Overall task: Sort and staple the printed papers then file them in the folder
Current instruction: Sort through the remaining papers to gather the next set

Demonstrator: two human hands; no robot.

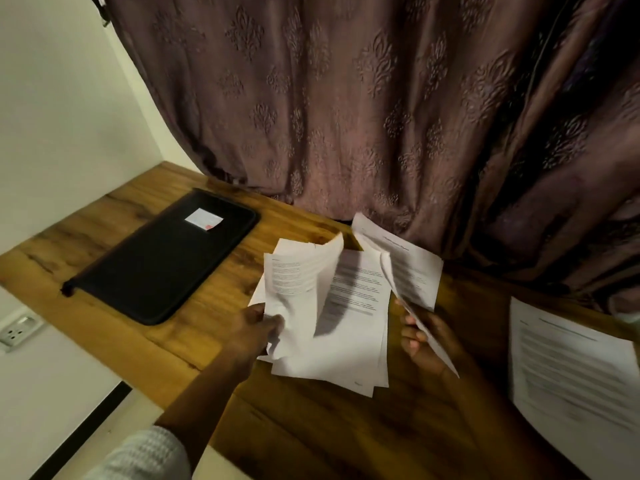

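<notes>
Bare desk point(221, 299) strip between folder point(162, 258), papers point(349, 323).

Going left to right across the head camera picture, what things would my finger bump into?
Wall socket, black zip folder, left hand pinching a curled sheet, pile of printed papers, right hand gripping a second sheet, lone printed page.

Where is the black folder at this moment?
In the head view, the black folder lies closed on the left side of the wooden desk, left of the paper pile and the left hand.
</notes>
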